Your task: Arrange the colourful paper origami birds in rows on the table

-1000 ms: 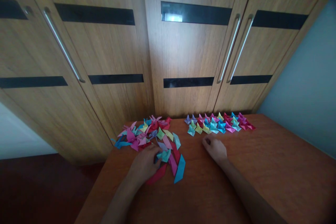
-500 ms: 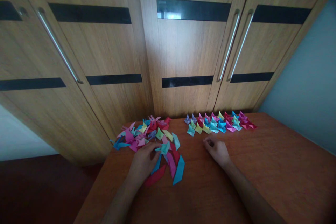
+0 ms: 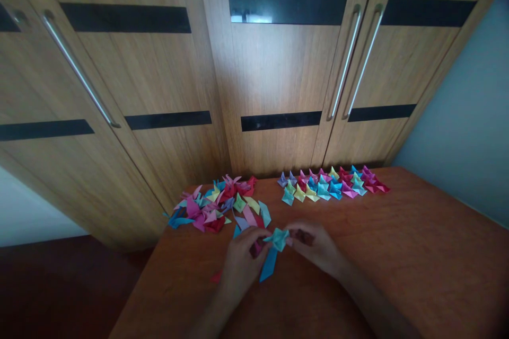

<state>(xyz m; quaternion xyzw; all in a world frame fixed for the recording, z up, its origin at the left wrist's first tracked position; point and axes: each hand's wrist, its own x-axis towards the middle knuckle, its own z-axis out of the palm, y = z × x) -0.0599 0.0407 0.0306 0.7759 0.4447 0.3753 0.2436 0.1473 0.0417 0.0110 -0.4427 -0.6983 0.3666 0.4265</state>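
A small light teal folded-paper piece (image 3: 279, 239) is held between my two hands above the table. My left hand (image 3: 248, 251) pinches its left point between thumb and fingers. On the opposite side, the thumb and fingertips of my right hand (image 3: 312, 243) grip its right edge. Under and behind my left hand lie loose folded strips, among them a blue strip (image 3: 269, 266) and a pale teal strip (image 3: 264, 213); my hand covers part of them. Further back at left is a mixed pile of colourful folded paper (image 3: 207, 209).
Rows of folded-paper pieces (image 3: 323, 189) in many colours stand at the back right of the brown wooden table (image 3: 397, 254). Behind the table rises a wooden wardrobe (image 3: 278, 74) with long metal handles. A pale blue wall (image 3: 461, 116) is at the right.
My left hand has carried the teal paper piece right and toward me, away from the pile. My right hand has come down and left and now grips the piece too.
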